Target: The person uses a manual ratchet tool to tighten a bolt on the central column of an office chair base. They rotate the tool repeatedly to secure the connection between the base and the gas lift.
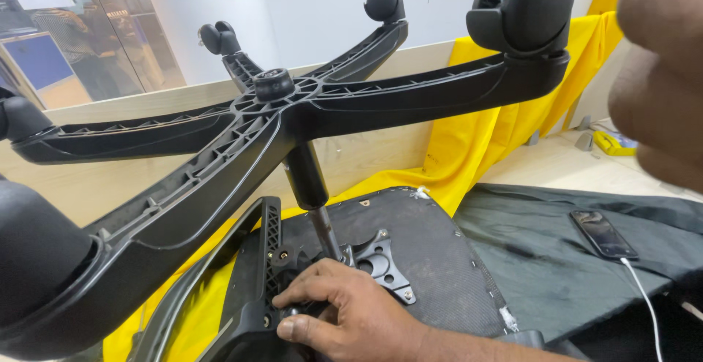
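While the office chair lies upside down, its parts stand thus:
Chair base: the black five-star base (271, 124) is raised above the seat, its ribbed underside toward the camera, casters (529, 7) at the arm ends.
Gas lift: the cylinder (307, 179) runs from the hub down to the mechanism plate (381, 259) on the seat underside (432, 259).
Lower hand: this hand (344, 318) comes in from the lower right; which hand it is I cannot tell. Its fingers (311, 281) curl narrowly around the black lever part beside the plate, the thumb (300, 329) pressing from below. The gas lift's thin rod stands just above and behind the knuckles, nearly touching them.
Upper hand: a blurred hand (659, 76) fills the right edge, close to the lens; its fingers' state cannot be told.
Armrest: a black armrest frame (253, 274) lies just left of the fingers.
Surroundings: yellow cloth (476, 135), dark cloth (556, 259), and a phone (602, 234) with white cable (644, 296) well apart to the right.
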